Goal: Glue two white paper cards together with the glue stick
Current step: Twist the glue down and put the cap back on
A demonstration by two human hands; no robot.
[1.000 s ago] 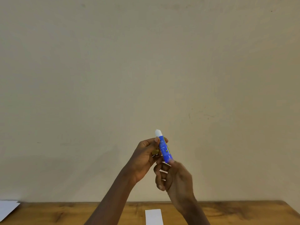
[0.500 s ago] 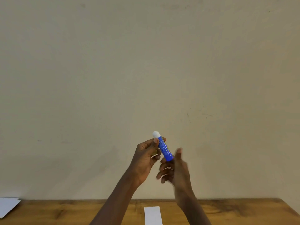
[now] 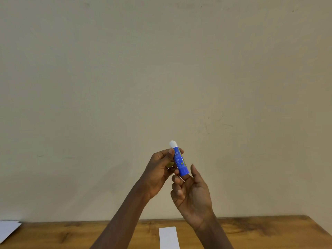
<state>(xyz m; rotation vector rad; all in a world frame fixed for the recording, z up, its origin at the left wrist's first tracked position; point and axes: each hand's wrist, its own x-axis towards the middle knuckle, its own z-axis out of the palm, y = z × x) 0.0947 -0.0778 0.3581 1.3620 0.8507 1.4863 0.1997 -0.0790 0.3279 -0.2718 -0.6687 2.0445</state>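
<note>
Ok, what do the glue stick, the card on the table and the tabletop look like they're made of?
The glue stick has a smooth blue tube with a printed label, probably plastic. Its matte white tip could be bare glue or a cap; hard to tell. The card is flat, matte white, likely paper. The table is brown with grain streaks, so wood or wood veneer.

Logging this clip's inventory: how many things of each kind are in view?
Glue stick: 1
White papers: 2
Hands: 2
Table: 1
Total: 6
</note>
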